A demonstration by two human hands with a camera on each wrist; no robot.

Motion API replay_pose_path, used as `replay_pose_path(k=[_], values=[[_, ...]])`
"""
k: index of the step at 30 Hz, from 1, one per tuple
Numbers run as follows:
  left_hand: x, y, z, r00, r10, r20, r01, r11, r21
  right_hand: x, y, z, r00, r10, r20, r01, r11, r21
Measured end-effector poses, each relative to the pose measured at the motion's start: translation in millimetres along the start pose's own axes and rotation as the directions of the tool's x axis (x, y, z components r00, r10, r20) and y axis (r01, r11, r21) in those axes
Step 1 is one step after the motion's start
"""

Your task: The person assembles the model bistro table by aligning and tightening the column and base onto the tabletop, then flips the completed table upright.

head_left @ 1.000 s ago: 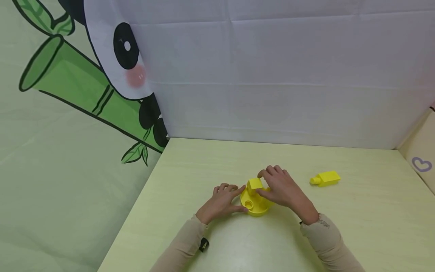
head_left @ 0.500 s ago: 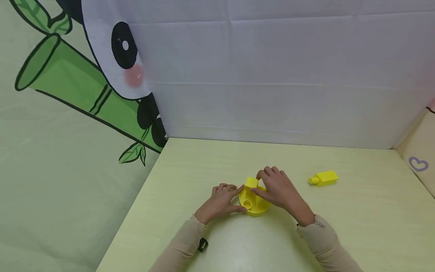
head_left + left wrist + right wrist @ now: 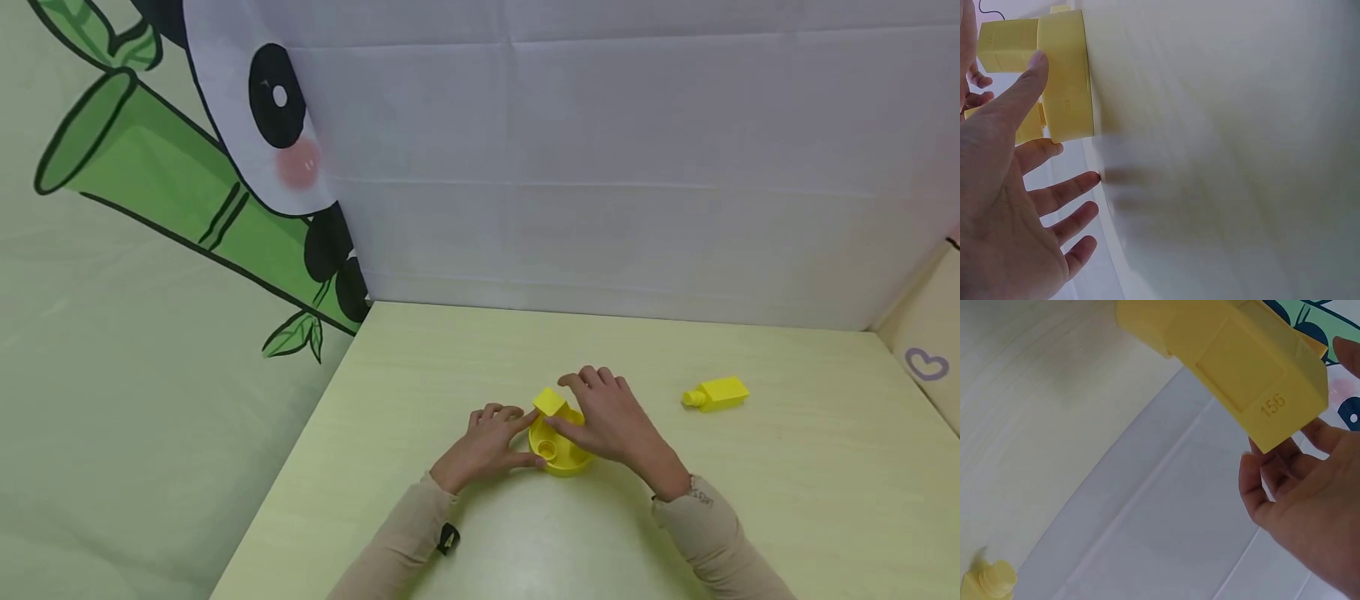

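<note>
On the table, a round yellow base (image 3: 567,467) carries a ring-shaped socket (image 3: 547,451) at its near left. A yellow block (image 3: 550,402) stands up from the base's far left; in the right wrist view its side is marked 156. My left hand (image 3: 489,447) steadies the base, thumb and forefinger spread along its rim. My right hand (image 3: 617,417) curves loosely around the block's right side. The right wrist view shows its thumb (image 3: 1349,356) apart from the block and its other fingers behind the block's upper end.
A second yellow piece with a narrow round neck (image 3: 716,394) lies on the table (image 3: 810,467) to the right. Behind the table hangs a white sheet (image 3: 645,183) with a printed panda and bamboo. A pale side panel (image 3: 918,333) bounds the right.
The block has turned so that one corner faces forward, and its top has shifted slightly left. My right hand has moved a little left with it. My left hand stays at the base.
</note>
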State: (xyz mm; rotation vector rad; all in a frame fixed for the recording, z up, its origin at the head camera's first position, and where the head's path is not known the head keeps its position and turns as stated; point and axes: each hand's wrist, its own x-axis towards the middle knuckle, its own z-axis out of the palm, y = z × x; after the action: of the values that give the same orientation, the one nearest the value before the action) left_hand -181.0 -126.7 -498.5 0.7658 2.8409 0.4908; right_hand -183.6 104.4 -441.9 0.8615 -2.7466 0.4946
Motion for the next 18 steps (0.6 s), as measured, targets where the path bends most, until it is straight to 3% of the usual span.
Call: replay_pose_path(k=[5,13,18], values=[[1.2,-0.7,0.8,1.0,0.009,-0.002,-0.009,1.0,0.005,-0.1,1,1,0.998,-0.03,0.052,0.027,0.997,0.067],[-1.0,-4.0,2.3,1.0,0.023,-0.007,-0.023,1.0,0.015,1.9,-5,5,0.999,0.019,-0.029,-0.018,0.999,0.039],[-3.8,-4.4,0.6,1.0,0.025,-0.005,-0.025,1.0,0.013,3.5,-9,8,0.999,0.035,-0.03,-0.034,0.998,0.047]])
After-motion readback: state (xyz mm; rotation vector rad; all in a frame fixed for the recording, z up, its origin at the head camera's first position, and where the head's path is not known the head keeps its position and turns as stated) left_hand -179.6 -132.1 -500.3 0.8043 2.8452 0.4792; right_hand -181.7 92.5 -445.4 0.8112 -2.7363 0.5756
